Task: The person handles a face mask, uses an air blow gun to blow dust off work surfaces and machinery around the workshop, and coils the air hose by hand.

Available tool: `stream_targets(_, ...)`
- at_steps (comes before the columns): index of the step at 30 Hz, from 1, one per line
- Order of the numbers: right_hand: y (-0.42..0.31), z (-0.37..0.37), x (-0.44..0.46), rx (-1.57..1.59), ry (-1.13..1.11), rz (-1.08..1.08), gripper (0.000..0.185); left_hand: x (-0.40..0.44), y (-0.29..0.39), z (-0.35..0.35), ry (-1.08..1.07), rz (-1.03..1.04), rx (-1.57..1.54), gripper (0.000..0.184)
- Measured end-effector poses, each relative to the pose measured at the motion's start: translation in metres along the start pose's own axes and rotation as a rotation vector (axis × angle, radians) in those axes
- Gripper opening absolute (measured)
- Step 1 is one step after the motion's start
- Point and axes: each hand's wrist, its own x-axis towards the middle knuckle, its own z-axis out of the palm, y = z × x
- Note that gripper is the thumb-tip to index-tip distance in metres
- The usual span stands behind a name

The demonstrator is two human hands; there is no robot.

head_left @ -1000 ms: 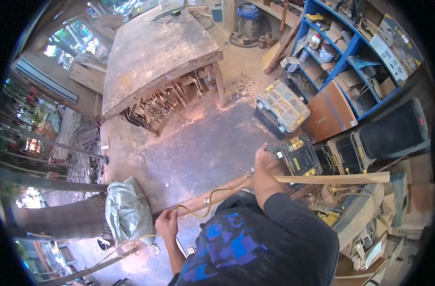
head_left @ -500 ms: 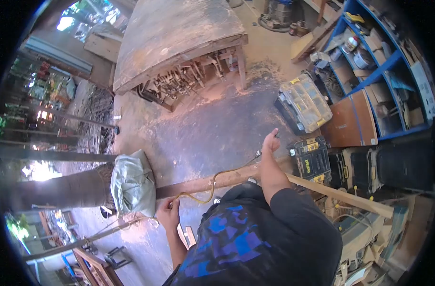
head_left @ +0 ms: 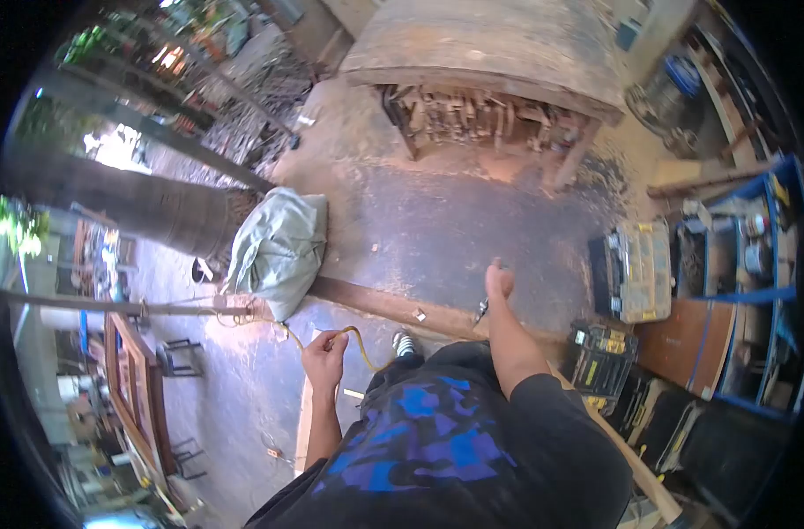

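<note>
My left hand [head_left: 324, 351] is closed around a thin yellow air hose [head_left: 365, 351], low and to the left in front of my body. From that hand the hose loops right towards my waist, and its other side trails left past the sack. With the arm stretched forward, my right hand [head_left: 501, 280] grips a small tool that looks like an air blow gun [head_left: 482, 309]. Its metal fitting shows below the fist and a dark tip above; the fingers hide most of the body. Where the hose meets this tool is out of sight behind my shirt and arm.
A dusty workbench [head_left: 490, 53] with clamps underneath stands ahead. A pale stuffed sack [head_left: 283, 242] sits left beside a post. Toolboxes [head_left: 636, 269] and a blue shelf [head_left: 777, 295] line the right. A low floor ledge [head_left: 375, 302] crosses before my feet.
My view has turned left, so the bench, sack and toolboxes appear shifted right. A striped shoe now shows more fully. Both hands keep their grips; the hose loop between them has changed shape.
</note>
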Motion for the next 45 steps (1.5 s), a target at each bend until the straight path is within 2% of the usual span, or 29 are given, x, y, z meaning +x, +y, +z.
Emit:
stream_targets(1,-0.014,0.028,-0.021,-0.166,0.004,-0.222,0.063,0.006,-0.011,-0.012,0.018,-0.029,0.014,0.023)
stream_targets(3,-0.072,0.051,-0.087,-0.271,-0.249,-0.394,0.057,0.020,-0.037,-0.037,0.047,-0.091,0.038,0.023)
stream_targets(4,-0.106,0.055,-0.127,-0.295,-0.352,-0.497,0.054,0.029,-0.050,-0.050,0.102,-0.026,0.043,0.023)
stream_targets(5,-0.133,0.069,-0.164,-0.319,-0.453,-0.598,0.051,0.039,-0.065,-0.062,0.125,-0.060,0.018,0.023)
stream_targets(9,-0.177,0.198,-0.284,-0.601,-0.749,-1.250,0.040,0.093,-0.141,-0.118,0.193,-0.130,-0.140,0.022)
stream_targets(12,-0.205,0.256,-0.363,-0.631,-0.769,-1.401,0.036,0.129,-0.173,-0.170,0.207,-0.177,-0.175,0.022)
stream_targets(17,-0.256,0.334,-0.395,-0.737,-0.662,-1.439,0.033,0.157,-0.209,-0.240,0.186,-0.261,-0.236,0.024)
stream_targets(20,-0.291,0.358,-0.386,-0.737,-0.542,-1.440,0.032,0.164,-0.237,-0.254,0.174,-0.274,-0.274,0.025)
stream_targets(24,-0.329,0.379,-0.365,-0.716,-0.409,-1.435,0.028,0.186,-0.239,-0.248,0.183,-0.258,-0.341,0.025)
stream_targets(30,-0.359,0.411,-0.437,-0.713,-0.632,-1.652,0.023,0.238,-0.229,-0.234,0.164,-0.216,-0.359,0.026)
stream_targets(34,-0.400,0.445,-0.472,-0.612,-0.681,-1.851,0.023,0.266,-0.210,-0.238,0.286,-0.172,-0.317,0.024)
stream_targets(37,-0.449,0.483,-0.464,-0.611,-0.754,-1.681,0.022,0.281,-0.191,-0.242,0.397,-0.230,-0.379,0.021)
stream_targets(38,-0.465,0.494,-0.453,-0.643,-0.672,-1.807,0.024,0.286,-0.179,-0.242,0.420,-0.251,-0.387,0.020)
stream_targets(40,-0.498,0.518,-0.428,-0.623,-0.621,-1.805,0.024,0.298,-0.153,-0.237,0.466,-0.292,-0.406,0.018)
stream_targets(44,-0.558,0.538,-0.382,-0.646,-0.573,-1.825,0.024,0.325,-0.147,-0.194,0.502,-0.281,-0.483,0.016)
stream_targets(45,-0.569,0.539,-0.371,-0.647,-0.594,-1.776,0.024,0.332,-0.141,-0.185,0.495,-0.282,-0.481,0.017)
